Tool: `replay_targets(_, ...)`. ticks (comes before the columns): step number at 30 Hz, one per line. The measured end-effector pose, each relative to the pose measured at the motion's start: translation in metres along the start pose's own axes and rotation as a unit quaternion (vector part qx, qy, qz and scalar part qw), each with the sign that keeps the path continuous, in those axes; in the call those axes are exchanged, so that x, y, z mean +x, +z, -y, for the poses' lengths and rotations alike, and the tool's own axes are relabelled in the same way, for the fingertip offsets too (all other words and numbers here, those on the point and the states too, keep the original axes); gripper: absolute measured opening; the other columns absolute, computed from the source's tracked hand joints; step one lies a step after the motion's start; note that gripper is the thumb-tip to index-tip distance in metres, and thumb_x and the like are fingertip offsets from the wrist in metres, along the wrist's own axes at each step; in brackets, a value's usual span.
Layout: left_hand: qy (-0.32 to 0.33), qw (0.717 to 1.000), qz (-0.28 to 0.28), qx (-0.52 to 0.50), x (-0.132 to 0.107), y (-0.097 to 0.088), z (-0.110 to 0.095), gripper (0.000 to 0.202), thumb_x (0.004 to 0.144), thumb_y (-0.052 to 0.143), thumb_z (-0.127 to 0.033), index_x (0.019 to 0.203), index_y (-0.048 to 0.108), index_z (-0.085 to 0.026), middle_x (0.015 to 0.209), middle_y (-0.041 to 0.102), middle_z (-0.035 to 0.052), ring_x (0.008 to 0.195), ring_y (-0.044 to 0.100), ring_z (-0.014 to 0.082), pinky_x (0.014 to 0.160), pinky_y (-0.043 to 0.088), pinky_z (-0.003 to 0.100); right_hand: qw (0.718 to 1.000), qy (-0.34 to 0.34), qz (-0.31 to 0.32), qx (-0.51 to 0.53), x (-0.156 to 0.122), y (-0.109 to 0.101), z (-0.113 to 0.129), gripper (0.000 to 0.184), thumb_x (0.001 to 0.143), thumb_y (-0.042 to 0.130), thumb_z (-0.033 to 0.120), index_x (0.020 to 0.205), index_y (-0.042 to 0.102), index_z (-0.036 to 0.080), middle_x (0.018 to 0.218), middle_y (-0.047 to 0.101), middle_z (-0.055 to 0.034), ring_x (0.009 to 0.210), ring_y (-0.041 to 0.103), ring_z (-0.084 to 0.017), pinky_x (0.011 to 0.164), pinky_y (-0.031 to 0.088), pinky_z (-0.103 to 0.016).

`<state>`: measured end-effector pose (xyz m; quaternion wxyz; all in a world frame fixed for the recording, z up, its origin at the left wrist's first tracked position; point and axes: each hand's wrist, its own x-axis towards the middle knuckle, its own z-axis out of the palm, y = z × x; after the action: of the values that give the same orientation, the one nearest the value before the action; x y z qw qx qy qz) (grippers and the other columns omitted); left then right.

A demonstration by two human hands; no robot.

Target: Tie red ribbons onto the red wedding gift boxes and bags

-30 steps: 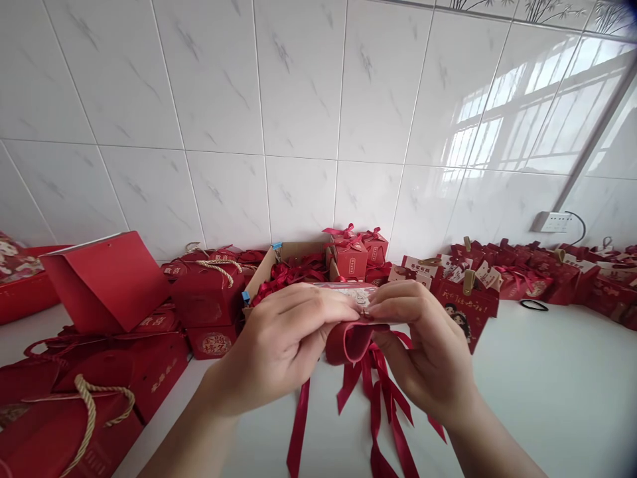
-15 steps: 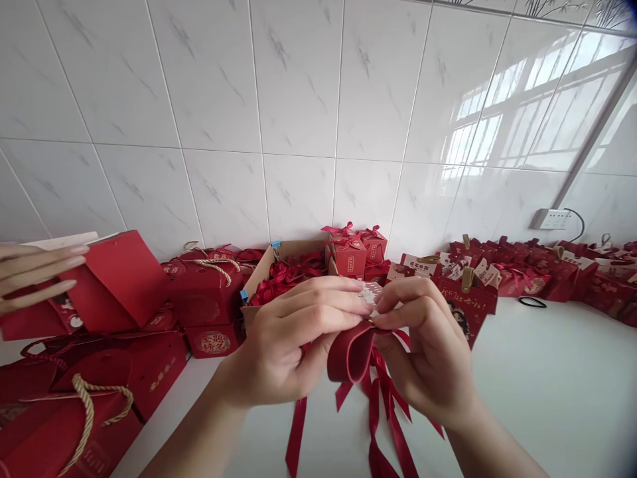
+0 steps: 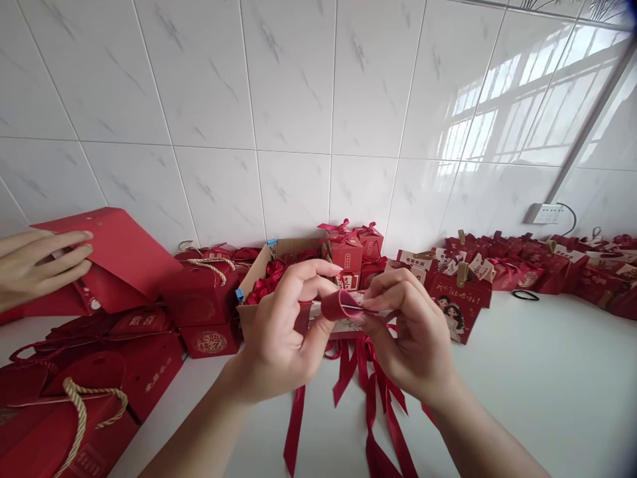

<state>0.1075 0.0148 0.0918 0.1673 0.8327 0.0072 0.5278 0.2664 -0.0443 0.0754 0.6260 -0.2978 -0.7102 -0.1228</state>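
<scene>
Right hand (image 3: 418,342) pinches a looped red strap (image 3: 333,306), left hand (image 3: 279,342) loosely curled beside it

Own body, head view: two hands and two forearms in frame. Left hand (image 3: 286,342): ungloved, five-fingered; fingers slim, with gently tapering ends; knuckles rounded; back of hand smooth in outline. Right hand (image 3: 415,342): likewise ungloved, of matching build; knuckles more angular in outline, joint creases faint. Nails: too small or turned away to read for length or finish. Left forearm (image 3: 204,415): bare from wrist to lower picture edge, slender, widening evenly below the wrist. Right forearm (image 3: 485,425): also bare, same taper, cut off at lower edge. Surface of both even at this resolution. Clothing: beyond the frame.
</scene>
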Motion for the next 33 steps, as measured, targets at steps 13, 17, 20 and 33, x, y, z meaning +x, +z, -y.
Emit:
replay_targets(13, -0.096, 0.987, -0.102, 0.079, 0.002, 0.001, 0.004, 0.040, 0.079, 0.066, -0.013, 0.114, 0.049, -0.022, 0.103, 0.062, 0.0047, 0.091, 0.065, 0.0172, 0.081, 0.056, 0.029, 0.984, 0.153, 0.048, 0.082, 0.003, -0.004, -0.019, 0.036, 0.081, 0.071, 0.023, 0.112, 0.054, 0.021, 0.107, 0.060, -0.0073, 0.102, 0.059, -0.020, 0.087, 0.052, -0.035)
replay_targets(17, -0.122, 0.987, -0.102, 0.019, 0.001, 0.000, -0.001, 0.040, 0.083, 0.065, -0.019, 0.118, 0.047, -0.024, 0.101, 0.066, 0.0042, 0.093, 0.065, 0.0189, 0.084, 0.055, 0.033, 0.912, 0.312, 0.130, 0.234, 0.007, -0.015, -0.020, 0.045, 0.079, 0.074, 0.029, 0.119, 0.053, 0.024, 0.105, 0.066, -0.0056, 0.088, 0.066, -0.018, 0.075, 0.057, -0.032)
replay_targets(20, -0.129, 0.989, -0.063, 0.014, 0.000, 0.005, -0.003, 0.049, 0.085, 0.062, -0.018, 0.128, 0.041, -0.025, 0.108, 0.064, 0.0059, 0.103, 0.063, 0.0207, 0.089, 0.054, 0.036, 0.831, 0.398, 0.170, 0.350, 0.009, -0.017, -0.023, 0.034, 0.075, 0.077, 0.033, 0.104, 0.063, 0.020, 0.086, 0.070, -0.0034, 0.076, 0.069, -0.018, 0.069, 0.058, -0.031)
replay_targets(33, -0.097, 0.989, -0.112, 0.029, 0.007, -0.018, -0.009, 0.051, 0.083, 0.062, -0.016, 0.130, 0.045, -0.026, 0.120, 0.055, 0.0065, 0.120, 0.052, 0.0226, 0.092, 0.050, 0.034, 0.823, 0.121, -0.542, -0.117, 0.011, -0.155, -0.117, 0.018, 0.062, 0.080, 0.017, 0.069, 0.063, 0.017, 0.073, 0.060, -0.0014, 0.086, 0.065, -0.027, 0.076, 0.049, -0.040)
